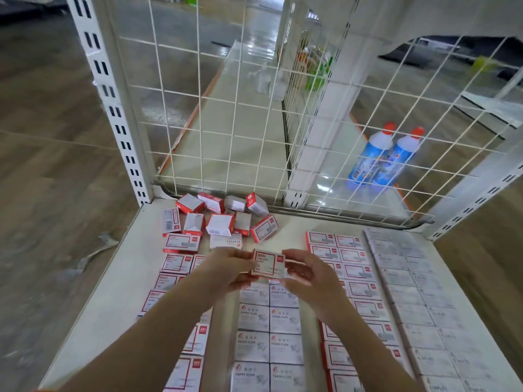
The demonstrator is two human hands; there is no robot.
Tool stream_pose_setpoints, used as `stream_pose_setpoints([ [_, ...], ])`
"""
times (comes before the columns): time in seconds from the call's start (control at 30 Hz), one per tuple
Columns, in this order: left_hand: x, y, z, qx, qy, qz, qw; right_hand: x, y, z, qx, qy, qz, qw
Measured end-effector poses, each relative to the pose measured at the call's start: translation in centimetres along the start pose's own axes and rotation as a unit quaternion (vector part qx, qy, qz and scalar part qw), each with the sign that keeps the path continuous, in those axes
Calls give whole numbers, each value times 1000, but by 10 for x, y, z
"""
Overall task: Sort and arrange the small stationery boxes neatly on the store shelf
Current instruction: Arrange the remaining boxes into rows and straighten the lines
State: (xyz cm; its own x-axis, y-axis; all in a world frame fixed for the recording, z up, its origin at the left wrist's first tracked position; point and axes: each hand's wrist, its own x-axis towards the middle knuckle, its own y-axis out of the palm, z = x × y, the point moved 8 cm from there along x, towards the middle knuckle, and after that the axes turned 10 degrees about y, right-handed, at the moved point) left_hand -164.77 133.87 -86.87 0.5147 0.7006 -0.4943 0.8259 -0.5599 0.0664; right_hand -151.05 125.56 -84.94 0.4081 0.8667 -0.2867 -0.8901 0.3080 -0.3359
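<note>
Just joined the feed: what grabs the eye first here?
Both hands, left hand and right hand, hold one red-and-white box above mid-shelf. Behind it lies a jumbled box pile by the wire mesh; two blue bottles stand beyond, right.

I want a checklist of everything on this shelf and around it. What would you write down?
Surface: white shelf, wire mesh back.
Job's things: held box, red-and-white, above the rows; red-bordered rows; paper clip rows; pale staples rows.
Clutter: jumbled pile of boxes at the back left.
Hands: left hand and right hand each grip a side of the held box.
Cables: nothing seen.
Surroundings: two blue bottles behind the mesh; wood-look floor.
</note>
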Motion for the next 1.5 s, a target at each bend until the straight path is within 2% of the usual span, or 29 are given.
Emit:
stream_pose_setpoints([
  [0.27,-3,4,-2,48,24,15,998,1,-4,-5,-28,-3,-3,1000],
  [0.47,-8,11,-7,207,69,64,974,3,-8,-10,-52,-4,-7,999],
  [0.77,1,6,-4,234,72,56,968,8,-4,-11,-81,-7,-1,997],
  [0.83,5,-4,-3,236,80,37,968,10,-2,-11,-92,-9,-11,996],
  [0.9,7,-25,-7,273,102,-21,956,13,1,-9,-103,-17,-23,994],
  [1.03,2,-74,-9,418,95,-145,892,25,18,-1,-137,-28,-34,990],
  [1.1,-2,-88,-7,476,79,-160,861,33,29,4,-146,-34,-40,988],
  [1.17,-5,-98,-3,501,64,-161,848,39,41,12,-158,-48,-46,985],
  [1.27,-6,-114,3,512,44,-154,844,49,59,27,-179,-77,-60,979],
  [1.5,4,-127,7,460,50,-136,876,72,95,40,-236,-95,-58,965],
])
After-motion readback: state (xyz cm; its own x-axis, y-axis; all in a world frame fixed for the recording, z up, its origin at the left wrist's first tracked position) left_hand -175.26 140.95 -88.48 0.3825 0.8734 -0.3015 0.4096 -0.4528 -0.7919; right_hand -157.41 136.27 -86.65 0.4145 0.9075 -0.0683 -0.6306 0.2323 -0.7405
